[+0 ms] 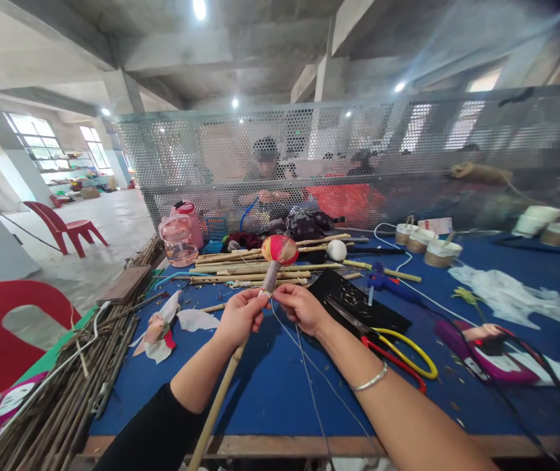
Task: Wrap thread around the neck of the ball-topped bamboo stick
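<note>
A wooden stick (220,407) slants up from the front edge of the table, and my left hand (239,315) is closed around its upper part. The stick's top carries a round head (280,250) in red, yellow and tan. Below that head, a greyish winding (271,277) covers the neck. My right hand (300,307) pinches at the lower end of the winding, its fingertips close to the left ones. From there a thin pale string (305,366) hangs over the table's front edge. My fingers partly hide the string's end.
Scissors (402,353) with red and yellow handles lie by a black cloth (329,288). A blue glue gun (392,282), sticks (241,267) and a white ball (336,250) lie behind. Twigs (64,373) line the left. A perforated screen (231,144) stands behind, with people beyond.
</note>
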